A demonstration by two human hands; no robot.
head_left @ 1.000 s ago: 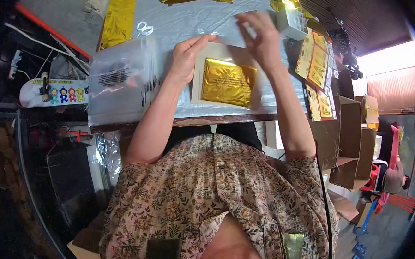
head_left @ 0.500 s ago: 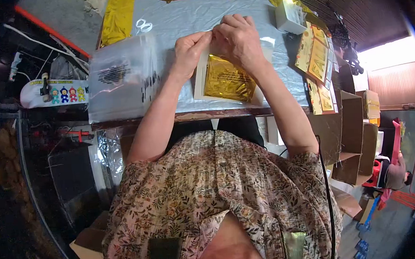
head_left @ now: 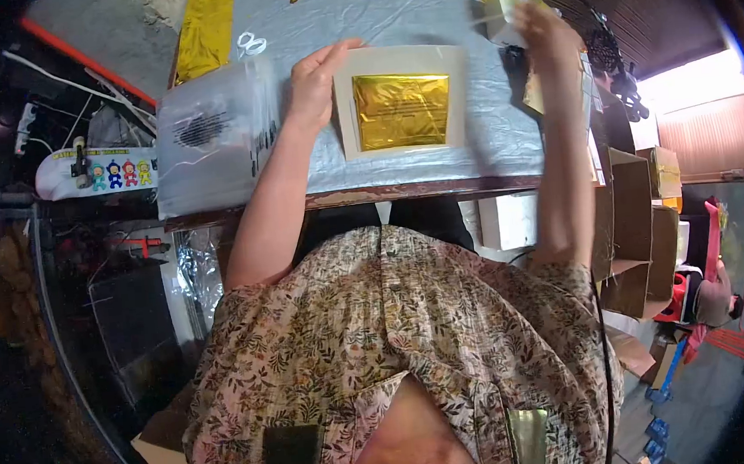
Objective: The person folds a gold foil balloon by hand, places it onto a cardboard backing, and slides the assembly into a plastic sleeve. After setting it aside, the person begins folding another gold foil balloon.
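Observation:
In front of me lies a cream backing card point(head_left: 344, 117) with a shiny gold foil packet point(head_left: 402, 111) on it, printed with small text. Clear film seems to extend past the card's upper edge. My left hand point(head_left: 314, 85) is closed, its thumb and fingers pinching at the upper left corner. Off to the right, my right hand point(head_left: 546, 34) is smeared by motion beside a small white box point(head_left: 502, 20). A thin pale streak shows by its fingertips; I cannot make out what it is.
A stack of clear plastic bags point(head_left: 210, 140) lies on the left of the silver-covered table point(head_left: 348, 14). White-handled scissors point(head_left: 251, 44) rest behind it. Yellow printed cards point(head_left: 533, 96) are partly hidden under my right arm. Cardboard boxes point(head_left: 630, 222) stand right; a person point(head_left: 715, 294) is farther off.
My right hand has swung from the packet's upper edge to the far right, near the white box. The left hand has moved slightly left, and the card and gold packet now lie uncovered.

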